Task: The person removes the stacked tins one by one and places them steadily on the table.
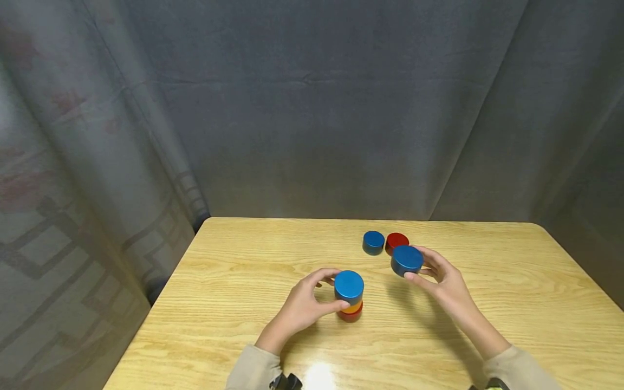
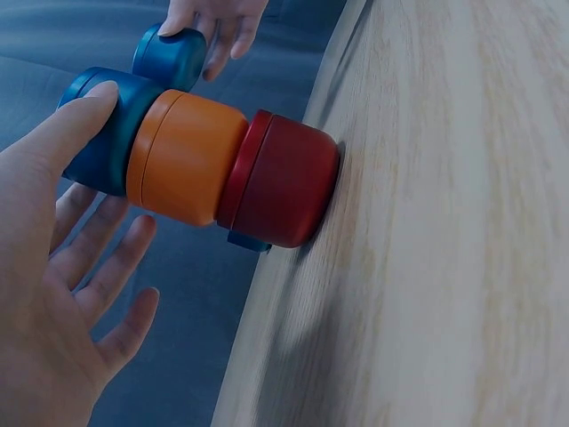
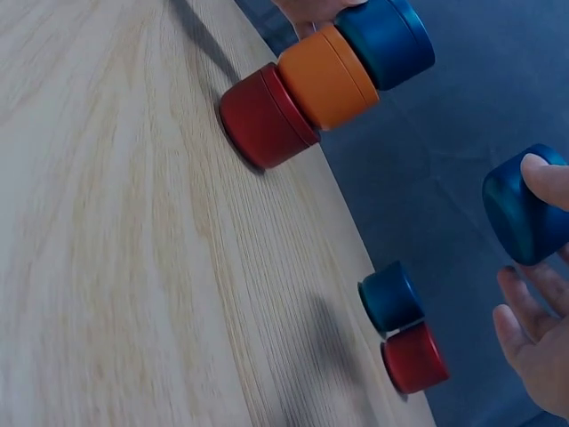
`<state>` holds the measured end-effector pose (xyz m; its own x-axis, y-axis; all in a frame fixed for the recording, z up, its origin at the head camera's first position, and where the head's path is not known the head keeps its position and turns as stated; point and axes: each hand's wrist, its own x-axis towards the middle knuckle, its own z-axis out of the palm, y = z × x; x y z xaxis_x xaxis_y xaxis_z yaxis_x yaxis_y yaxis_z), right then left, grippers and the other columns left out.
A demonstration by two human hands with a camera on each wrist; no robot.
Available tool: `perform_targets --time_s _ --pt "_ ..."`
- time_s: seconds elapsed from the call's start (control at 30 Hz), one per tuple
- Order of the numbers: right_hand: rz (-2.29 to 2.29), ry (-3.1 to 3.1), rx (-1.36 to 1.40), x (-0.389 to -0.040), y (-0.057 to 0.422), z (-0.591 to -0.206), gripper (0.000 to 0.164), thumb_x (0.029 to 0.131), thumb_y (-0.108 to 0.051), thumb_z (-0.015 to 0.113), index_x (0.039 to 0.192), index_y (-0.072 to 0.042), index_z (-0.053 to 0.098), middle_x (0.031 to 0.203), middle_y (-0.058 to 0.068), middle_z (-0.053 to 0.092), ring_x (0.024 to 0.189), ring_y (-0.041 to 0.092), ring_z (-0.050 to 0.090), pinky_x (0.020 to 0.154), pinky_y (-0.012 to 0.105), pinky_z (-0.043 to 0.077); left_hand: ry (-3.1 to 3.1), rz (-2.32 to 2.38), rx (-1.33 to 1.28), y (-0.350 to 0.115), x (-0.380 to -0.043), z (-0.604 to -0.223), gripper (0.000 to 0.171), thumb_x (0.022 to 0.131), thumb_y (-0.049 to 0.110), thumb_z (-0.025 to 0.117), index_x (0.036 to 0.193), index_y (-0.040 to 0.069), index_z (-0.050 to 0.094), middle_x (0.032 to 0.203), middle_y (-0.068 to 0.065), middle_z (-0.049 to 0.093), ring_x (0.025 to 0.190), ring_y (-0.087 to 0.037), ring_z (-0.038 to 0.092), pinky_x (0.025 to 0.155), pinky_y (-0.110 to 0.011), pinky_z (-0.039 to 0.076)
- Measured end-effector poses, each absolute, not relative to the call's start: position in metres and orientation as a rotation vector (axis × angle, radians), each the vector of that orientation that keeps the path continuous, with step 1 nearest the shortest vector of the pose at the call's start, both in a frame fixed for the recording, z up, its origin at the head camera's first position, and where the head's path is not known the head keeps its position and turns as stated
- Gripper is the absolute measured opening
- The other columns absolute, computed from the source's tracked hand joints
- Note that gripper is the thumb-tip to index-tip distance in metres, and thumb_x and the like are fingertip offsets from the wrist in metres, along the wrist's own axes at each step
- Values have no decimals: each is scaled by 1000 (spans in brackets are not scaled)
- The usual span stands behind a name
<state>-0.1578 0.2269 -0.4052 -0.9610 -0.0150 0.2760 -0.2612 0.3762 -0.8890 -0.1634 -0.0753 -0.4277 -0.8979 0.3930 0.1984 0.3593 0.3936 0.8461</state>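
A stack of three round lidded tins stands on the table: a red tin point(image 2: 283, 182) at the bottom, an orange tin point(image 2: 187, 156) in the middle and a blue tin point(image 1: 348, 286) on top. My left hand point(image 1: 312, 300) pinches that top blue tin between thumb and fingers. Off to the right, my right hand point(image 1: 446, 281) grips another blue tin point(image 1: 407, 260) by its side, held up above the table with its shadow below. In the right wrist view the thumb lies across this blue tin point(image 3: 524, 205).
Farther back on the wooden table point(image 1: 234, 271), a third blue tin point(image 1: 373, 242) and a second red tin point(image 1: 397, 241) sit side by side, the red one partly hidden by the held tin. Grey curtains point(image 1: 312, 108) hang behind the table's far edge.
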Motion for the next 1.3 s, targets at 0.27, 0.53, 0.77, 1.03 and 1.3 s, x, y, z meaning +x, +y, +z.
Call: perform_targets --time_s 0.27,0.53,0.77,1.03,1.3 --pt "1586 -2411 251 -161 236 -405 58 89 -8 75 140 2 49 119 -19 57 104 -8 54 87 11 46 2599 1560 698 -75 -163 -427 60 82 41 81 134 23 58 122 12 62 109 -9 58 97 -43 46" --pt "1536 -2415 228 -165 245 -404 58 89 -11 75 140 3 48 118 -17 58 103 -8 54 86 11 46 2597 1562 700 -75 -163 -428 60 82 40 81 134 23 58 122 12 62 109 -11 59 97 -43 46" --pt "1529 -2415 204 -168 254 -404 59 88 -9 75 139 4 49 112 -27 55 100 -9 54 84 11 46 2588 1566 694 -75 -163 -429 60 82 40 81 135 22 58 122 11 62 110 -15 60 97 -44 45" --pt "1465 -2461 159 -174 262 -406 60 90 -13 75 141 2 48 118 -12 58 98 -12 52 81 8 44 2585 1578 690 -76 -163 -429 60 82 39 81 134 22 58 121 11 63 111 -19 60 98 -44 45" --pt "1437 -2481 176 -183 270 -412 60 90 -12 74 141 5 47 127 26 58 96 -14 51 79 7 44 2584 1585 691 -73 -164 -430 59 82 38 81 134 21 59 121 10 63 110 -17 60 97 -46 45"
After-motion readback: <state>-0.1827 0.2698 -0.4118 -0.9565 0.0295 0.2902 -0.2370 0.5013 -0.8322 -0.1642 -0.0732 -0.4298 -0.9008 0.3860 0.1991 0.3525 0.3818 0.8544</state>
